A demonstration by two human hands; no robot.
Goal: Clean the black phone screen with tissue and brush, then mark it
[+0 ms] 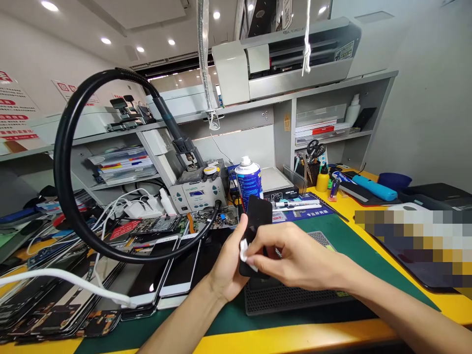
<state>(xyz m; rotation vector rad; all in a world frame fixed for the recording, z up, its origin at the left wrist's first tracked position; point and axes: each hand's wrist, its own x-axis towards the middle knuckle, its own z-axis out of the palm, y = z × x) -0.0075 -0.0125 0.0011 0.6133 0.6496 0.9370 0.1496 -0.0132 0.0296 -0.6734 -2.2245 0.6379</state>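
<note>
A black phone (259, 216) stands tilted in my left hand (229, 263), whose thumb lies along its left edge. My right hand (291, 253) pinches a small white wipe (244, 250) against the lower part of the phone's dark face. Beneath both hands lies a black perforated pad (287, 302) on the green mat (387, 290). Just behind the phone rises a blue and white spray can (248, 178).
Stacked phones (147, 280) and a white cable (66, 276) fill the left side. A black hose (62, 167) loops above them from a grey station (197, 192). At right are a yellow bottle (322, 180) and a dark glossy panel (401, 260).
</note>
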